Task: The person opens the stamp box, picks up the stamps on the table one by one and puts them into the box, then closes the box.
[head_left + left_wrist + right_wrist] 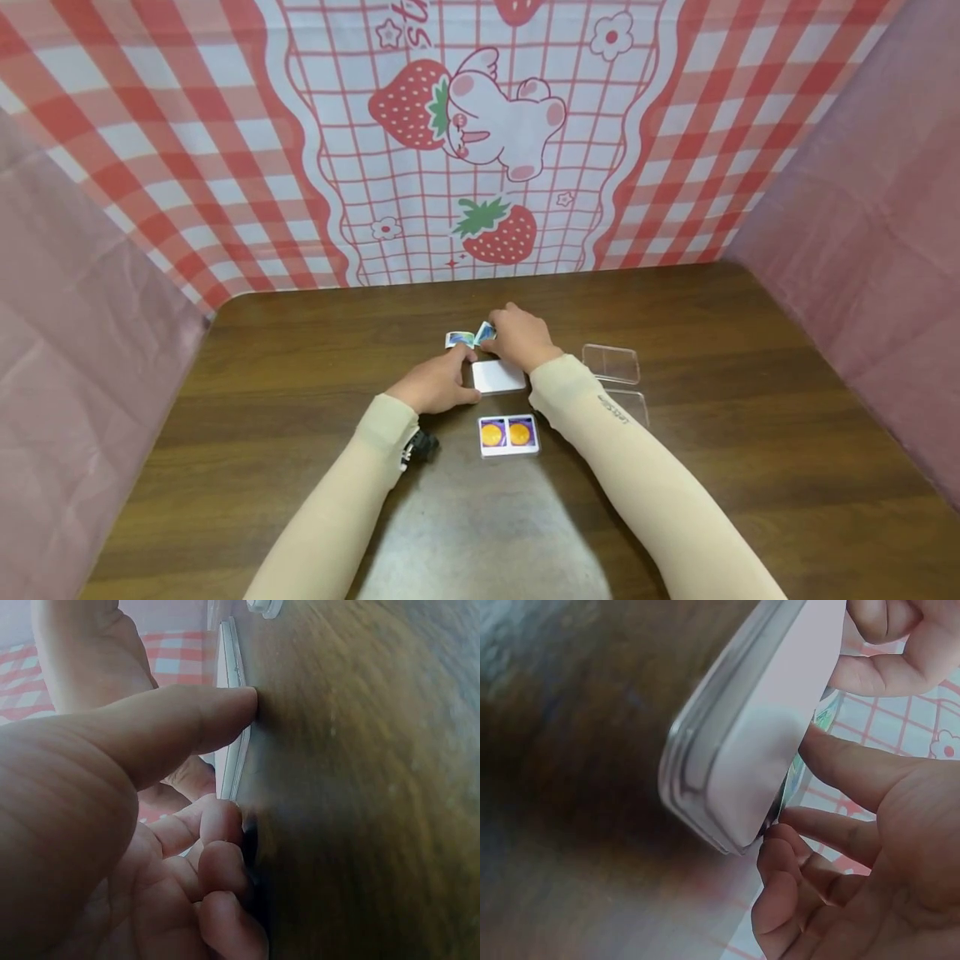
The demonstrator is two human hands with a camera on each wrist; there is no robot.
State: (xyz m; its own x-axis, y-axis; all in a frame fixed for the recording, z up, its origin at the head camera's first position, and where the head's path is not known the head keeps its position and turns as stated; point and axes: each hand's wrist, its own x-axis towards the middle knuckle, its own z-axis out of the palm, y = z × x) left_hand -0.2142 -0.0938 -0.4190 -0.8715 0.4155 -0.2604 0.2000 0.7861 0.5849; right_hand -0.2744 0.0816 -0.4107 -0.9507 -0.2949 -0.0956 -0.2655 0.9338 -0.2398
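Observation:
A flat clear-edged case with a white face (498, 377) lies on the wooden table between my hands. My left hand (438, 383) grips its left side, the thumb at the near corner and the fingers at the far one. In the left wrist view, the thumb (202, 720) crosses in front of the case's thin edge (232, 750). Just beyond the case, my right hand (522, 335) pinches a small blue-green picture card (485, 333), tilted up. A second blue-green picture card (459, 339) lies to its left, above my left fingertips. The right fingers hide part of the tilted card.
Nearer to me lies a flat case with two orange-and-purple pictures (508, 435). Two clear plastic covers (611, 363) sit to the right, the nearer one partly behind my right sleeve. A checked strawberry cloth (487, 167) hangs behind the table (300, 467).

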